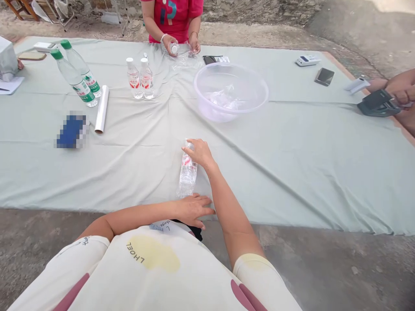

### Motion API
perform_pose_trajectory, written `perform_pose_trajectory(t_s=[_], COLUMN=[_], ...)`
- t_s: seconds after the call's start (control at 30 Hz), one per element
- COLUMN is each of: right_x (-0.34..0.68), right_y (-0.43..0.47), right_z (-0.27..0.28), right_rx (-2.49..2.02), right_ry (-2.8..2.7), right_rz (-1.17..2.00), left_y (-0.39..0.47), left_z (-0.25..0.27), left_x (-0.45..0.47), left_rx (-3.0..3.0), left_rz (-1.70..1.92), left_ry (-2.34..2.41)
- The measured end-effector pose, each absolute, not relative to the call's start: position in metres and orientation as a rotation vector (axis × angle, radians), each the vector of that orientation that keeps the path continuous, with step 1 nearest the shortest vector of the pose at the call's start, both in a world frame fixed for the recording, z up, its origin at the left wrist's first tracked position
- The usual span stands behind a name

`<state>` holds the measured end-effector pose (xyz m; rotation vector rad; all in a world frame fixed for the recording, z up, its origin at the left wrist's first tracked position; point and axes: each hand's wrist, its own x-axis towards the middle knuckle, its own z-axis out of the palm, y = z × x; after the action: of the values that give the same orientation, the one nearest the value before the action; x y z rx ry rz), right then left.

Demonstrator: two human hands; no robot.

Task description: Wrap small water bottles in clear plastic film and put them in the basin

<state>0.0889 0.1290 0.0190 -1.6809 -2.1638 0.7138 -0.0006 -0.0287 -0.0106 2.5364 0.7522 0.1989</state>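
Observation:
A small clear plastic bottle (188, 170) with a red and white label lies on the tablecloth in front of me, wrapped in clear film. My right hand (200, 152) is closed over its far end and hides the cap. My left hand (193, 210) lies across the table's near edge, just below the bottle's near end, palm down with its fingers stretched out and holding nothing. Clear film bunches around the near end of the bottle.
A lilac basin (231, 114) holds crumpled clear plastic. Two small bottles (138, 82), two green-capped bottles (78, 80), a film roll (101, 110) and a blurred blue item (71, 131) stand or lie leftward. Opposite, a person in red (175, 19) handles a bottle and film.

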Motion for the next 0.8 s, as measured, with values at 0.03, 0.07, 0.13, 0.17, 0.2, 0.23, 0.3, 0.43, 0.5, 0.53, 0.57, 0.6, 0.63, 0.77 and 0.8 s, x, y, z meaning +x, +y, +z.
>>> perform_pose_trajectory(t_s=[0.03, 0.07, 0.13, 0.17, 0.2, 0.23, 0.3, 0.43, 0.5, 0.53, 0.57, 0.6, 0.63, 0.77, 0.8], right_x=[0.094, 0.098, 0.106, 0.108, 0.11, 0.111, 0.11, 0.104, 0.102, 0.101, 0.101, 0.102, 0.102, 0.102, 0.101], right_y=[0.131, 0.132, 0.134, 0.135, 0.136, 0.138, 0.14, 0.137, 0.13, 0.125, 0.12, 0.114, 0.107, 0.068, 0.057], right_z=[0.018, 0.018, 0.02, 0.021, 0.021, 0.021, 0.021, 0.02, 0.021, 0.023, 0.025, 0.028, 0.033, 0.059, 0.067], right_rx=[-1.701, -1.732, -1.825, -1.869, -1.902, -1.926, -1.953, -1.966, -1.928, -1.903, -1.876, -1.845, -1.806, -1.49, -1.366], right_ry=[-2.121, -2.07, -1.961, -1.926, -1.905, -1.89, -1.861, -1.74, -1.69, -1.673, -1.664, -1.664, -1.671, -1.813, -1.871], right_rz=[0.779, 0.836, 0.915, 0.943, 0.973, 1.003, 1.053, 1.087, 1.087, 1.085, 1.078, 1.072, 1.059, 0.94, 0.908], left_y=[-0.034, -0.039, -0.047, -0.049, -0.05, -0.051, -0.049, -0.04, -0.034, -0.032, -0.029, -0.028, -0.026, -0.027, -0.028], left_z=[-0.005, 0.0, 0.011, 0.015, 0.019, 0.023, 0.027, 0.023, 0.017, 0.014, 0.011, 0.008, 0.006, 0.003, 0.004], left_x=[-0.013, -0.026, -0.051, -0.063, -0.072, -0.079, -0.087, -0.082, -0.074, -0.071, -0.068, -0.066, -0.065, -0.067, -0.068], left_rx=[2.447, 2.314, 1.974, 1.778, 1.566, 1.349, 0.944, 0.438, 0.305, 0.255, 0.214, 0.183, 0.162, 0.123, 0.113], left_rz=[0.209, 0.239, 0.239, 0.215, 0.232, 0.277, 0.372, 0.411, 0.388, 0.383, 0.381, 0.388, 0.403, 0.454, 0.458], left_ry=[0.616, 0.619, 0.701, 0.765, 0.864, 0.95, 1.032, 0.918, 0.903, 0.903, 0.897, 0.882, 0.863, 0.784, 0.766])
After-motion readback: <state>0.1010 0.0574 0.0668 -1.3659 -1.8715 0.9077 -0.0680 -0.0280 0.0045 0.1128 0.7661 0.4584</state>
